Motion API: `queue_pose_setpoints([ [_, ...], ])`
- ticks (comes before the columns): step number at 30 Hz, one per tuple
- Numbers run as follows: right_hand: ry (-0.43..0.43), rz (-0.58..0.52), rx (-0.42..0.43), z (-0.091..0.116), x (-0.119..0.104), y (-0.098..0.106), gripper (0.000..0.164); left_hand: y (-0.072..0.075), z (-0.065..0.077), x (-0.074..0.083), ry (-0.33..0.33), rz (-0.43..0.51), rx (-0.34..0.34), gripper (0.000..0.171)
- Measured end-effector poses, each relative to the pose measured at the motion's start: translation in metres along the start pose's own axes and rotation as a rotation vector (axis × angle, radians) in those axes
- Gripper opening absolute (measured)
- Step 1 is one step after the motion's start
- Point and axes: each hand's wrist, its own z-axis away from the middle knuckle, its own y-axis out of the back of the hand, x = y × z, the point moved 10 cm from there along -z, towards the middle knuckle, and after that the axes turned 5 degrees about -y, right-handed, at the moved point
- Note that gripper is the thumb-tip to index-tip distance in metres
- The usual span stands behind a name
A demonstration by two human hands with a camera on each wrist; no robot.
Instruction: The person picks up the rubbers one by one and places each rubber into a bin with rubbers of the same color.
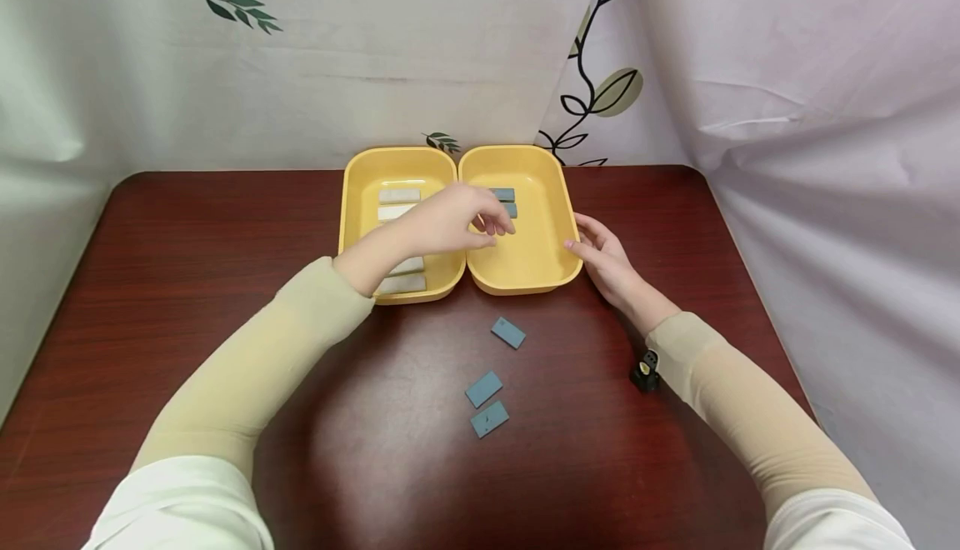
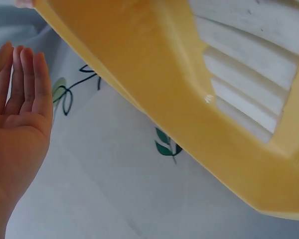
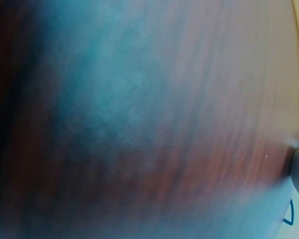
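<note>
Blue tiles [image 1: 483, 389]: three lie on tabletop [image 1: 600, 483], min. two in R yellow tray [image 1: 525, 262]. L hand [image 1: 461, 217] hovers above it, empty, fingers [image 2: 42, 84] loosely apart from thumb; R hand [image 1: 607, 262] pinches tray edge and should, imo, hold it steady.

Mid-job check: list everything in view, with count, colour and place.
Left tray: one, yellow, far side of the table
Right tray: one, yellow, beside the left one
White blocks: at least four, left tray, partly hidden
Tray blocks: at least two, blue-grey, right tray
Loose blocks: three, blue-grey, on the table
Table: one, reddish-brown, beneath everything
Backdrop: one, whitish, leaf-printed, behind
Black device: one, at right wrist
Sleeves: two, pale, on arms
Left hand: one, bare, over right tray
Right hand: one, bare, holding right tray's side
</note>
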Motion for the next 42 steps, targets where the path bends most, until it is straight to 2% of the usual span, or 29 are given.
queue_pose_setpoints([
  [13,0.007,-0.027,-0.002,-0.002,0.002,-0.001,0.059,-0.028,0.018,0.032,-0.026,0.005,-0.073,0.02],
  [21,0.008,-0.002,-0.005,-0.001,0.001,-0.001,0.06,-0.052,0.029,0.045,-0.06,0.019,-0.12,0.021],
  [31,0.0,0.001,0.002,-0.001,0.0,0.0,0.061,-0.083,0.041,0.041,-0.07,0.066,-0.168,0.021],
  [42,0.0,0.0,0.007,0.0,-0.001,-0.001,0.063,-0.1,0.043,0.037,-0.039,0.026,-0.165,0.022],
])
